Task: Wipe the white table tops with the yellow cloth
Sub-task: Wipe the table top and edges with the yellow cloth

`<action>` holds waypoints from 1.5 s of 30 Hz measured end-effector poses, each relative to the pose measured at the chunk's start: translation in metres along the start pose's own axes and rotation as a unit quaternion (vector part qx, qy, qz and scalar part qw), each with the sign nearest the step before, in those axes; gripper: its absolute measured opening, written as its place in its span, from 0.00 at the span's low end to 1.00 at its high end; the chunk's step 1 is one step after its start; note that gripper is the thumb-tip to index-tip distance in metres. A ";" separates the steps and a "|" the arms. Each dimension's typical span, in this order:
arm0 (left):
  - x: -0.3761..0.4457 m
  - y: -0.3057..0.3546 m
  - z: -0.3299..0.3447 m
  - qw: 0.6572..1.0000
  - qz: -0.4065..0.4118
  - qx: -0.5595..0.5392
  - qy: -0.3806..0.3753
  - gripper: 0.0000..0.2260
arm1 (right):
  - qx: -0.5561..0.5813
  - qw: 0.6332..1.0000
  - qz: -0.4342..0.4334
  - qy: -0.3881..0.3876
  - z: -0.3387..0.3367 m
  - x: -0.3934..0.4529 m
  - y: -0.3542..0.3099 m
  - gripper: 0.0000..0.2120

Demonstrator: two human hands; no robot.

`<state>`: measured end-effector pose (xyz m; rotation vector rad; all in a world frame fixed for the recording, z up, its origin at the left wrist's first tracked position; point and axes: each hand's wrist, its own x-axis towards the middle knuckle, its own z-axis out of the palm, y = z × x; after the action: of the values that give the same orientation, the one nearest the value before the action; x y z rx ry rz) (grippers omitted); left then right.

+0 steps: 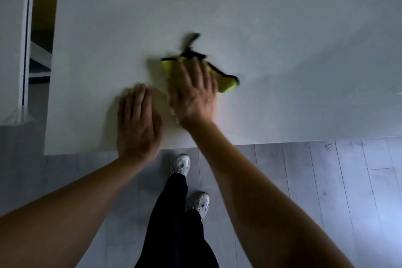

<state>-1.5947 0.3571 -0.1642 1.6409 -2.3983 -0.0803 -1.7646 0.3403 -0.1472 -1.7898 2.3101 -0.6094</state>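
A white table top (pixel 282 39) fills the upper part of the head view. On it lies a crumpled yellow cloth (pixel 227 84) with a black edge, near the table's middle. My right hand (pixel 194 91) lies flat on the cloth with straight, spread fingers and covers most of it. My left hand (pixel 138 119) rests flat on the bare table near the front edge, just left of the right hand, and holds nothing. Both hands and the cloth are blurred.
A second white table (pixel 12 39) stands at the far left, with a narrow gap between the two. The table's front edge (pixel 282 140) runs across the view. Below it are a grey plank floor (pixel 337 180) and my legs and white shoes (pixel 180 164).
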 end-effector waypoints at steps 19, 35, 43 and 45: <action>0.004 0.005 -0.007 0.999 -0.017 -0.033 -0.026 0.30 | -0.062 0.966 0.236 0.091 -0.056 0.020 0.131 0.31; 0.037 0.009 -0.016 0.998 -0.037 -0.046 0.006 0.24 | -0.038 0.988 0.110 0.097 -0.035 0.049 0.111 0.27; 0.100 -0.001 0.001 0.999 -0.012 -0.048 0.004 0.28 | -0.066 0.948 0.292 0.107 -0.058 0.069 0.162 0.30; 0.099 0.001 0.003 0.999 -0.012 -0.047 0.004 0.28 | -0.087 0.965 0.212 0.127 -0.042 0.071 0.126 0.29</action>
<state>-1.6303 0.2659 -0.1509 1.6252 -2.3316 -0.1871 -1.9118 0.3069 -0.1523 -1.2650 2.8819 -0.6033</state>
